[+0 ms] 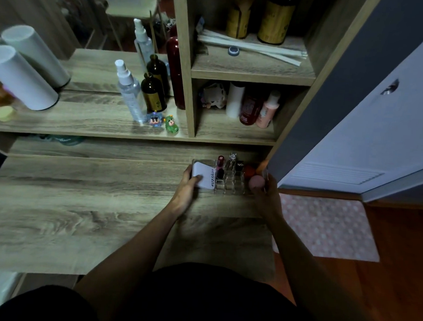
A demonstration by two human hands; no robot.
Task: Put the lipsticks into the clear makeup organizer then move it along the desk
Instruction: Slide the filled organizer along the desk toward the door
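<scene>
The clear makeup organizer (228, 186) stands at the far right of the wooden desk (82, 203), under the shelf. Upright in its slots are a dark pink lipstick (220, 166), a clear-capped lipstick (231, 161) and a black one (239, 166). A white card box printed "4U2skin" (206, 176) leans in its left end; red, orange and pink makeup sponges (256, 182) fill the right end. My left hand (186, 190) grips the organizer's left side, thumb on the white box. My right hand (267, 196) holds its right side by the pink sponge.
A shelf unit rises behind the desk with spray bottles (130, 91), brown bottles, two small figurines (163, 122) and white cylinders (22, 79). Its cubby holds more bottles. The desk's right edge is just beyond the organizer, with a pink mat (328, 228) on the floor below.
</scene>
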